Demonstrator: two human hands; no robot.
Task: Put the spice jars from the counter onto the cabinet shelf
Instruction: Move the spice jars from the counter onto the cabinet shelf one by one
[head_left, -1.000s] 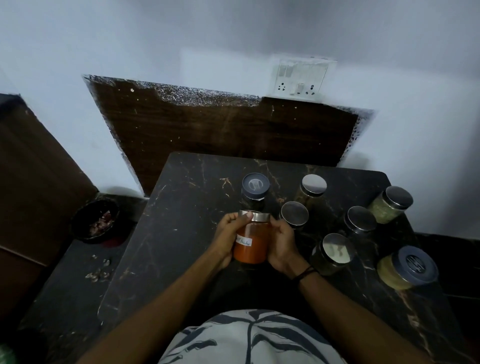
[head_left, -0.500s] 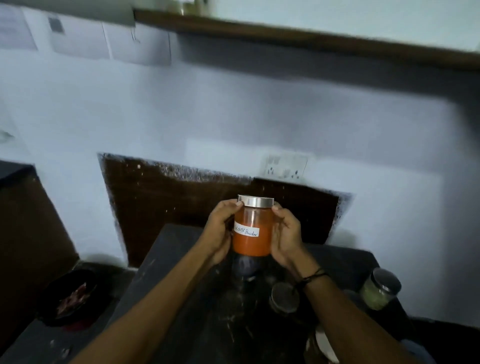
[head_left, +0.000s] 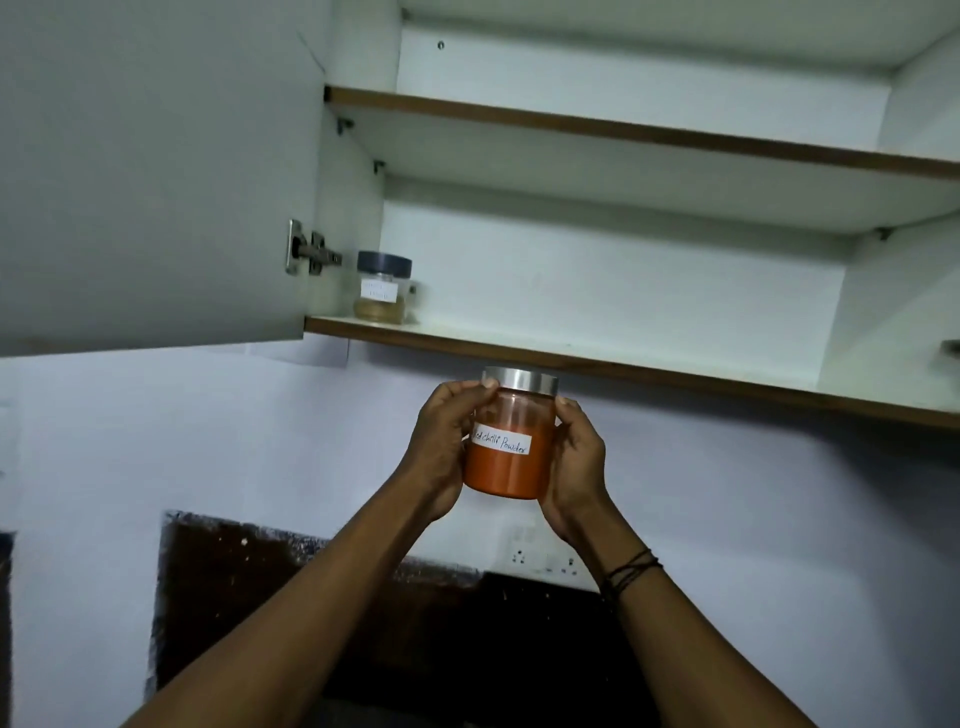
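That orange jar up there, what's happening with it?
A person is holding the clear glass jar of orange powder with a silver metal lid in both hands, the left hand and right hand on either side. It's just below the brown front edge of the white cabinet's bottom shelf, not on it yet. The cabinet door is open. One clear jar with a dark grey lid already stands on that shelf, at its left end.

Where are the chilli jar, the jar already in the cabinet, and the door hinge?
Chilli jar (head_left: 506, 467): head view, orange glass below the label.
Shelf jar (head_left: 381, 293): head view, its white label.
Hinge (head_left: 311, 253): head view, the metal arm.
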